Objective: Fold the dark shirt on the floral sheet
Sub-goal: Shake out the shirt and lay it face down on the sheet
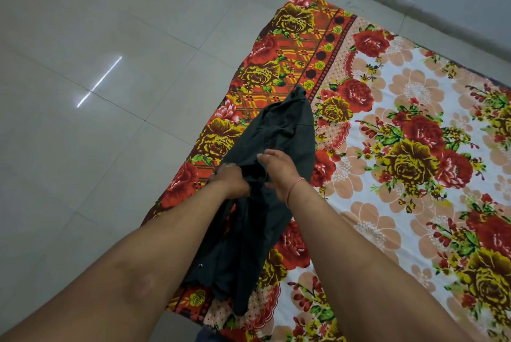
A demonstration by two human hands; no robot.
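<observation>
Gripping the bunched dark shirt (pixel 272 134) above the floral sheet (pixel 387 148), the left hand (pixel 231 180) and right hand (pixel 278 168) look set to spread it flat before any fold begins.

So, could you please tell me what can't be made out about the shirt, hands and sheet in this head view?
- Left hand fingertips: buried in the dark shirt, so the exact grip is unclear.
- Shirt's layout, sleeves and collar: lost in bunched dark folds.
- Shirt under both forearms: hidden.
- Floral sheet: cut off by the right and bottom edges; full extent unknown.
- Right hand: palm faces the cloth, contact beneath hidden.
</observation>
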